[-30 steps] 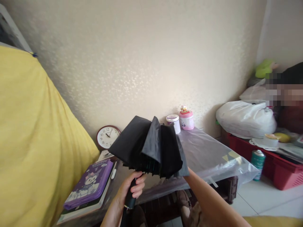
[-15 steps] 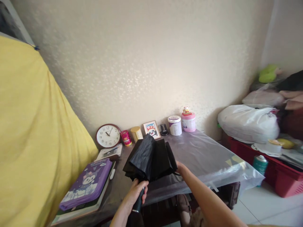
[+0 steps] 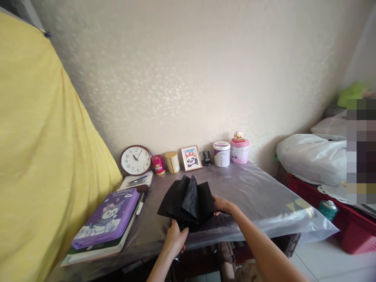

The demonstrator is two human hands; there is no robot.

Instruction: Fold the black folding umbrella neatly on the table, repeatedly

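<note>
A black folding umbrella (image 3: 186, 201) with its canopy collapsed lies low over the plastic-covered table (image 3: 258, 196). My left hand (image 3: 175, 239) is closed round the umbrella's handle at the near table edge. My right hand (image 3: 222, 204) grips the right side of the black canopy fabric, fingers partly hidden by it.
Along the wall stand a round clock (image 3: 135, 159), a red tin (image 3: 158, 164), a yellow tin (image 3: 172, 161), a framed panda picture (image 3: 191, 158), a white jar (image 3: 221, 153) and a pink jar (image 3: 239, 149). A purple case (image 3: 107, 218) lies on books at left beside yellow cloth (image 3: 38, 156). Another person sits far right.
The umbrella has come down from chest height to the table top and its canopy has folded in tighter. Both hands moved down with it.
</note>
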